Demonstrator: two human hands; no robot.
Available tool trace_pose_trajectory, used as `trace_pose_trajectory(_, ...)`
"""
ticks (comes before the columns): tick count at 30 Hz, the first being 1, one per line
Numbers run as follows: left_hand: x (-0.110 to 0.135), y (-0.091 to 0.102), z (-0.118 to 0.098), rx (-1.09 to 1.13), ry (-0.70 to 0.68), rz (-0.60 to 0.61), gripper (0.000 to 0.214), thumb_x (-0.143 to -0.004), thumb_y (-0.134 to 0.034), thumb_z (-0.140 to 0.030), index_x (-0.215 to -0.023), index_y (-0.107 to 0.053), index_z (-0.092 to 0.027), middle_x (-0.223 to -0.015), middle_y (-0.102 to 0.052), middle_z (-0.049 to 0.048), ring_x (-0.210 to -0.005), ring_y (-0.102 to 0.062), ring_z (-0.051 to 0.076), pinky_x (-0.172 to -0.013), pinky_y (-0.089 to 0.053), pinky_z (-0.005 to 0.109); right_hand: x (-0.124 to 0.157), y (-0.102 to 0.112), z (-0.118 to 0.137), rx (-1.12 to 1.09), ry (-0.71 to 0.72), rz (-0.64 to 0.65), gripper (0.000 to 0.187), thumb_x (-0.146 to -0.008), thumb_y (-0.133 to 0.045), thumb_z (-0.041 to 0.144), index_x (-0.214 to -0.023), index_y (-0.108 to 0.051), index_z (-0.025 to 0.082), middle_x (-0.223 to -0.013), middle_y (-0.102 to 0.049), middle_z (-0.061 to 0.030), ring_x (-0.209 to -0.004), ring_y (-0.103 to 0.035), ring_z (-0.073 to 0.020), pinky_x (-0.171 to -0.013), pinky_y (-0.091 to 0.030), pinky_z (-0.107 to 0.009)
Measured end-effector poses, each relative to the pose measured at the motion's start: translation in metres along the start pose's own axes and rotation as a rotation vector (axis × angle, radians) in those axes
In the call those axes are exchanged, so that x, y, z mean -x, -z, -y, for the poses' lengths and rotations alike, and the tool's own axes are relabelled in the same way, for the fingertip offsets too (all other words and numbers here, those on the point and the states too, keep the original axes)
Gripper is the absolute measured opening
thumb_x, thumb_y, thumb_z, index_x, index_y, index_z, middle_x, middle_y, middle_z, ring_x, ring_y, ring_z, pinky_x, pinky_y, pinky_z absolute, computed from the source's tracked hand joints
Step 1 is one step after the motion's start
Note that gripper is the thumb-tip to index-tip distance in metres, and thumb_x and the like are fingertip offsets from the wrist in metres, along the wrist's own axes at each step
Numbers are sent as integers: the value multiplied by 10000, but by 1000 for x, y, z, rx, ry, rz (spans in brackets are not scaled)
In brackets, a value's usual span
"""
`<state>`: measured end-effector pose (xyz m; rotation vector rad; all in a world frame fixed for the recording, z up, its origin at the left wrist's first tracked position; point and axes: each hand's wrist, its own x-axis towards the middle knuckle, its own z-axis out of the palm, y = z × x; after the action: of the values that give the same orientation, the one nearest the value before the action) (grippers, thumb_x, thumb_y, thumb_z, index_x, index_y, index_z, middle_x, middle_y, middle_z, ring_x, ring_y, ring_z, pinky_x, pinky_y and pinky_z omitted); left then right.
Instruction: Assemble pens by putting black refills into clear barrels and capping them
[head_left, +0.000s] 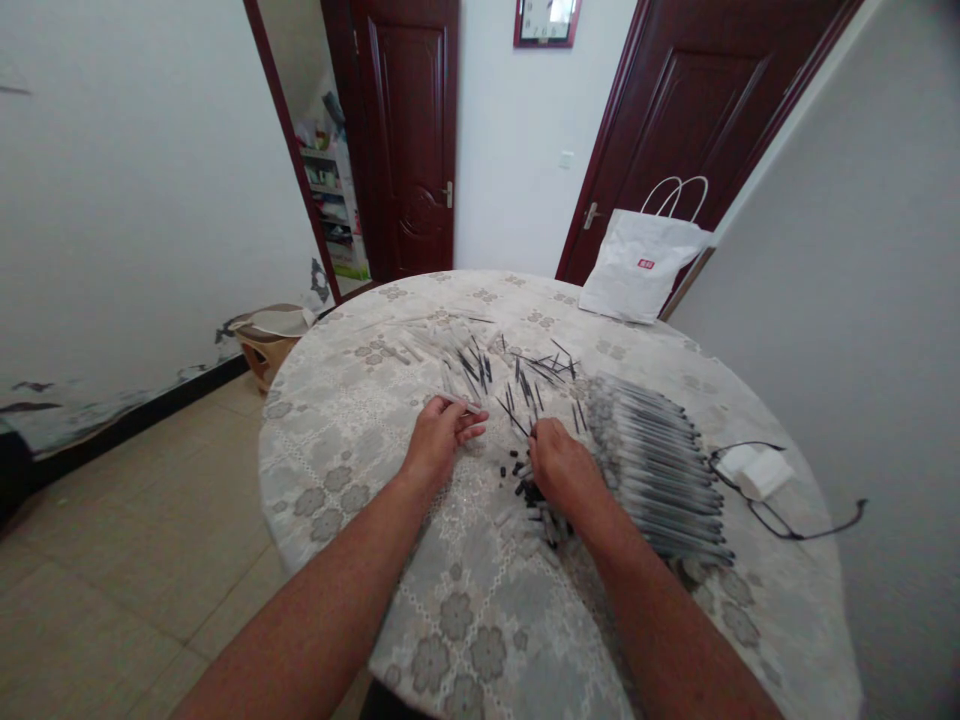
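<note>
Left hand [442, 432] rests palm-down on the round counter covered in a pale floral lace cloth [465, 610], its fingers lightly curled around a thin clear plastic pen barrel [459, 402] whose long axis runs roughly left to right under the fingertips. Right hand [561, 468] lies knuckles-up a little to the right — fingers bent down into a small heap of black pen caps and short parts [529, 492]; whether it grips one cannot be told. Scattered slim black ink refills [525, 385] lie just beyond both hands, pointing mostly away from the person, nearer the right hand. Loose clear barrels [435, 345] spread beyond the left hand. A neat row of assembled grey-black pens [660, 470] lies just beside the right hand, on its right. Farther right sit black-framed spectacles [787, 510]; a white paper carrier bag [641, 265] leans at the far edge.
</note>
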<state>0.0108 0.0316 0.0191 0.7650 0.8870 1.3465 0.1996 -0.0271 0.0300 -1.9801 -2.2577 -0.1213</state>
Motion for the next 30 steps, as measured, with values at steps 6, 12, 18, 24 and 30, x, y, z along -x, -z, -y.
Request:
trace_pose_trajectory(6,-2,3,-5,124,-46,20,256,-765,-735,-303,-864,-532,-182,-887,-717,69,-858,-739,228,-710,-586,319,4,8,1,-20,68,66,155,-1049,-388,289,-1056,-504,187,-1057,-634,-89,-864,-637,-196,-658,-356,-272)
trace_pose_trajectory(12,1,0,-5,66,-29,49,267,-752,-748,-300,-846,-526,-184,-888,-722,63,-835,-737,221,-705,-584,319,5,14,0,19,80,82,185,-1061,-355,307,-1072,-501,194,-1071,-640,-90,-865,-655,-198,-638,-354,-275)
trace_pose_trajectory(18,2,-1,-5,47,-25,61,274,-765,-745,-312,-873,-525,-188,-913,-720,52,-833,-736,207,-723,-586,323,4,14,-2,41,71,81,188,-1059,-349,295,-1072,-505,192,-1075,-637,-92,-862,-666,-214,-634,-362,-283)
trace_pose_trajectory(24,-1,2,-4,11,-33,78,261,-784,-730,-325,-876,-524,-193,-925,-722,56,-878,-737,212,-727,-590,315,4,13,-1,35,54,104,178,-1052,-367,287,-1072,-517,194,-1054,-641,-93,-852,-663,-212,-643,-373,-285)
trace_pose_trajectory(30,4,-1,-1,-160,24,118,242,-786,-731,-313,-914,-577,-176,-958,-729,97,-855,-739,218,-679,-598,300,2,11,-3,-48,74,32,184,-1048,-386,291,-1062,-543,195,-1057,-633,-89,-901,-631,-202,-717,-389,-270)
